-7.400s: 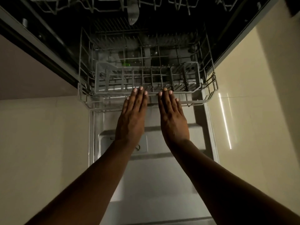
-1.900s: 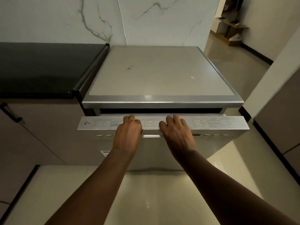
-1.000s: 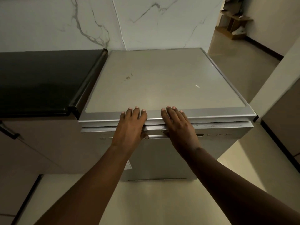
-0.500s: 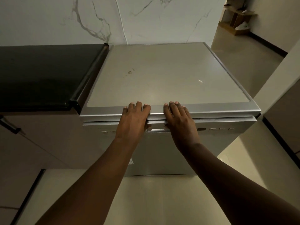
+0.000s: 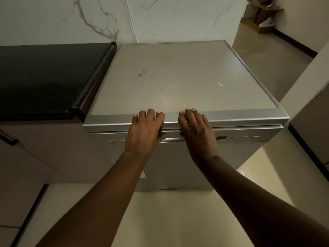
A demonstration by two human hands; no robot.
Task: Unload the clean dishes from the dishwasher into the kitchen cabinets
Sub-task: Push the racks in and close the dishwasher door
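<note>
The silver freestanding dishwasher (image 5: 178,82) stands in the middle of the view with its door (image 5: 187,166) closed against the body. My left hand (image 5: 145,132) and my right hand (image 5: 196,132) lie side by side on the top front edge, straight fingers reaching over onto the flat top, palms against the upper door by the handle recess (image 5: 170,139). Neither hand holds anything. No dishes show; the racks are hidden behind the door.
A black countertop (image 5: 41,79) adjoins the dishwasher on the left, over a brown cabinet with a dark handle (image 5: 8,139). A marble-patterned wall (image 5: 106,18) rises behind. A cabinet corner (image 5: 309,97) juts in at right. Pale floor tiles (image 5: 160,220) lie below.
The lower rack went in and the door swung up until it met the body. Over the last second both hands stay pressed on the top front edge; only the view shifted slightly.
</note>
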